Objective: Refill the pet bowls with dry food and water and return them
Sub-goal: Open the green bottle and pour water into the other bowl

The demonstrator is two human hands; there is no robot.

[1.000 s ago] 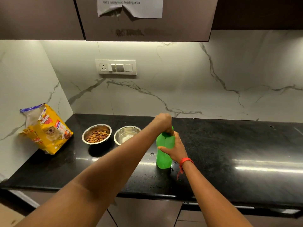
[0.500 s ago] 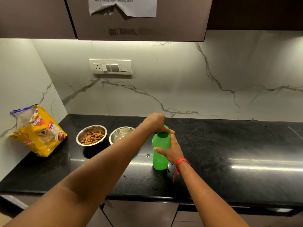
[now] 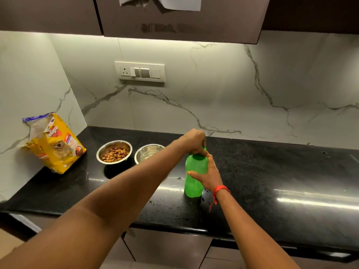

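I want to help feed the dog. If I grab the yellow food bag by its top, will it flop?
Probably floppy: the yellow food bag looks like soft plastic, and its top is crumpled. It leans tilted against the wall, so a push may make it slump or tip. Its top may be open, so food could spill.

- A green plastic bottle (image 3: 194, 172) stands upright on the black worktop (image 3: 272, 171)
- The left hand (image 3: 195, 141) grips the bottle's cap from above
- The right hand (image 3: 209, 174), with a red thread (image 3: 220, 190) at the wrist, wraps round the bottle's body
- Two steel bowls sit side by side to the left: the kibble bowl (image 3: 108, 145) holds brown pellets, and the second bowl (image 3: 147, 152) is partly hidden by the left forearm
- A yellow dog food bag (image 3: 56, 146) leans against the left wall
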